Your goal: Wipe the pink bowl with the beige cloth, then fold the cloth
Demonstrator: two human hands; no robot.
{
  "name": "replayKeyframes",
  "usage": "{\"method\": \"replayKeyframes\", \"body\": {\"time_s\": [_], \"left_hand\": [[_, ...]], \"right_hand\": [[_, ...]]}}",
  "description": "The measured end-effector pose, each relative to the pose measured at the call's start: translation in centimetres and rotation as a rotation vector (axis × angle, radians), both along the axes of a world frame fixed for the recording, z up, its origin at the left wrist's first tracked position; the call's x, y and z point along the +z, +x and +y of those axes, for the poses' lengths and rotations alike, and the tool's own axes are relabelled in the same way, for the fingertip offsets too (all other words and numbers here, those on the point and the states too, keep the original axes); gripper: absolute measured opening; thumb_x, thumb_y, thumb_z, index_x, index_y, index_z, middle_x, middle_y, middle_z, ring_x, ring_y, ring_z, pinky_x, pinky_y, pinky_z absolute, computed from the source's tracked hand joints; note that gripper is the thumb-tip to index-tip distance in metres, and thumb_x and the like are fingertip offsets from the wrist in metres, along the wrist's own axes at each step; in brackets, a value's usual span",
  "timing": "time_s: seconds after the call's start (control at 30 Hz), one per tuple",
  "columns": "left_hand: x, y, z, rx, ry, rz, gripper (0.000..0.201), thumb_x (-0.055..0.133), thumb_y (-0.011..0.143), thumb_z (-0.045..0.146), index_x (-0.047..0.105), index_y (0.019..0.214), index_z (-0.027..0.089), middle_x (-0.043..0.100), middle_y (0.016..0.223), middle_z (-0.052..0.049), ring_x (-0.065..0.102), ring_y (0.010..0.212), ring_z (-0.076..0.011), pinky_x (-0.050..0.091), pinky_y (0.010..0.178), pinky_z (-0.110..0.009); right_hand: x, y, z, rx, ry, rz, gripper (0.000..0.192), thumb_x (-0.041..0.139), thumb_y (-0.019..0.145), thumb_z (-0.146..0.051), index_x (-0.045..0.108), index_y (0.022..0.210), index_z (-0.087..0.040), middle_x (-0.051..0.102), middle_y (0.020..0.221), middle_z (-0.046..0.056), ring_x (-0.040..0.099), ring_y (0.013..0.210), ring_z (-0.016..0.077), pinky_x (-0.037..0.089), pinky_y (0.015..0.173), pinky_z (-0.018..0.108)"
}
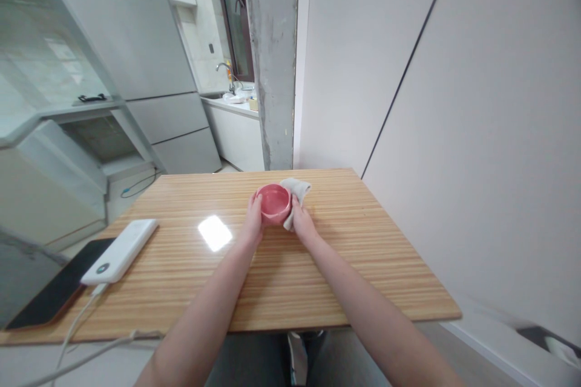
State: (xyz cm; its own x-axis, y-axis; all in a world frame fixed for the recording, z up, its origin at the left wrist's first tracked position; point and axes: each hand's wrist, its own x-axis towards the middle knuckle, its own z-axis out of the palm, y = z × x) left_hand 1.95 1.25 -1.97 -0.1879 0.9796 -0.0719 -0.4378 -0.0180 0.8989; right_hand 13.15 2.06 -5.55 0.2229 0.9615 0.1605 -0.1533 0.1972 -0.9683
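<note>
A pink bowl (275, 201) is held over the far middle of the wooden table, tilted so that its inside faces me. My left hand (255, 216) grips the bowl's left side, thumb near the rim. On the other side, my right hand (301, 217) is closed on a pale cloth (297, 186), pressing it to the bowl's right side. Part of the cloth sticks up behind the bowl, and another part hangs below the fingers. The fingers behind the bowl and cloth are hidden.
On the left of the wooden table (363, 278) lie a white power bank (121, 252) with a cable (79, 314) plugged in and a dark flat tablet-like slab (49, 290). A white wall panel (476, 133) borders the right side. Behind stand a concrete pillar (275, 60) and a fridge (118, 30).
</note>
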Motion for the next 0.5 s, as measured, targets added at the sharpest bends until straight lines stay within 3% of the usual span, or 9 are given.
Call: {"method": "replayKeyframes", "body": {"time_s": [0.1,0.23,0.3,0.5], "left_hand": [[-0.2,0.0,0.2,0.032,0.038,0.013,0.049,0.060,0.080,0.041,0.045,0.124,0.027,0.054,0.128,-0.006,0.057,0.108,-0.0153,0.050,0.082,-0.024],[0.1,-0.1,-0.3,-0.333,-0.190,0.057,0.058,0.051,0.078,0.062,0.052,0.121,0.023,0.061,0.117,-0.011,0.063,0.095,-0.0228,0.054,0.070,-0.032],[0.3,-0.1,-0.6,-0.416,-0.221,0.087,0.059,0.055,0.076,0.060,0.054,0.121,0.023,0.063,0.113,-0.012,0.064,0.091,-0.0239,0.054,0.066,-0.032],[-0.2,0.1,-0.4,-0.068,-0.090,0.024,0.051,0.057,0.080,0.050,0.048,0.123,0.024,0.061,0.115,-0.008,0.063,0.088,-0.0166,0.050,0.062,-0.022]], "right_hand": [[-0.1,-0.5,-0.3,0.002,0.086,-0.008,0.052,0.046,0.083,-0.055,0.057,0.118,-0.018,0.061,0.122,0.010,0.051,0.120,0.0214,0.033,0.107,0.039],[0.5,1.1,0.1,-0.048,0.103,-0.007,0.048,0.047,0.083,-0.051,0.057,0.116,-0.017,0.064,0.117,0.009,0.055,0.114,0.0225,0.036,0.104,0.040],[0.8,1.6,0.2,-0.042,0.097,-0.006,0.044,0.048,0.083,-0.049,0.059,0.113,-0.018,0.065,0.114,0.008,0.057,0.109,0.0232,0.039,0.101,0.041],[1.1,-0.9,-1.4,0.019,0.195,-0.011,0.049,0.045,0.086,-0.049,0.052,0.124,-0.019,0.054,0.131,0.007,0.043,0.127,0.0208,0.026,0.112,0.039]]}}
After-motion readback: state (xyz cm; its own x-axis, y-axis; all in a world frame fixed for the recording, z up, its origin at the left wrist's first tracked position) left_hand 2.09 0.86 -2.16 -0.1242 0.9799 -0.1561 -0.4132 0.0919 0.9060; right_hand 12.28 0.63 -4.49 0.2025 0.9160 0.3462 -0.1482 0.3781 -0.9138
